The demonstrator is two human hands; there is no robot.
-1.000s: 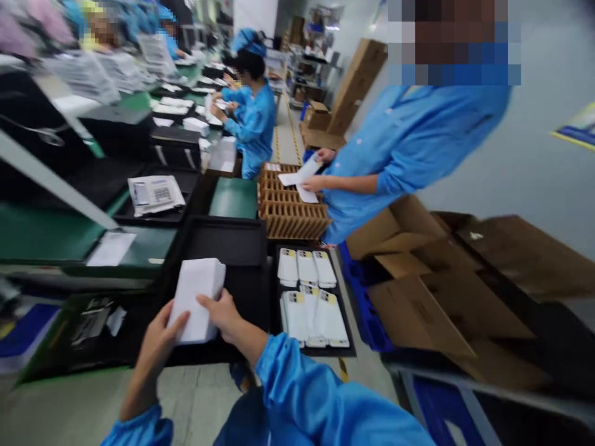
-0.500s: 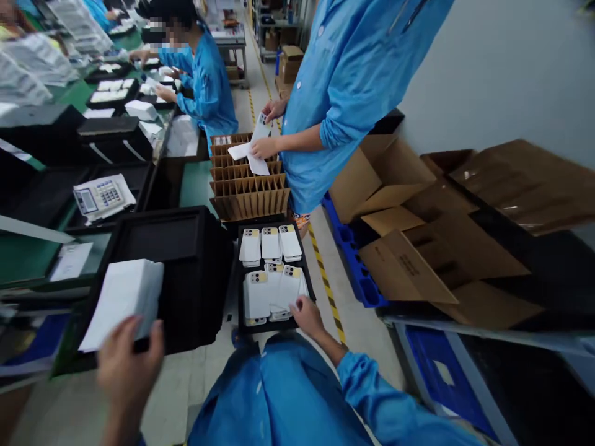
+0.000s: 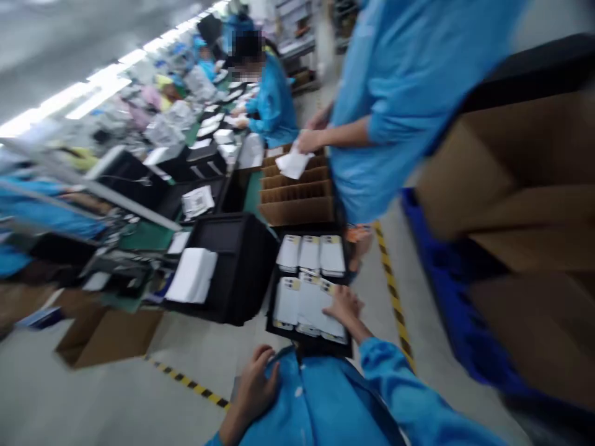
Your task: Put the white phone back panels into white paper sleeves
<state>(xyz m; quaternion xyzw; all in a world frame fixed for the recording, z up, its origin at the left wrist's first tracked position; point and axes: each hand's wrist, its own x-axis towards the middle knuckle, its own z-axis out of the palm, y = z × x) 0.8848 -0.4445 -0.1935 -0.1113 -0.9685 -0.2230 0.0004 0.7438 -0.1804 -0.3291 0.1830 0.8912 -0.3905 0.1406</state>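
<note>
six phone cases fill one tray; right hand flat on them.

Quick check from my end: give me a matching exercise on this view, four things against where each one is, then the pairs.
Things:
1. right hand
2. left hand
3. white stack
4. divider carton

Places:
A. on the black bin's near left corner
B. against the wearer's own blue coat
C. on the white phones in the black tray
D. just beyond the tray, below the co-worker's hands

Pairs: 1-C, 2-B, 3-A, 4-D
</note>
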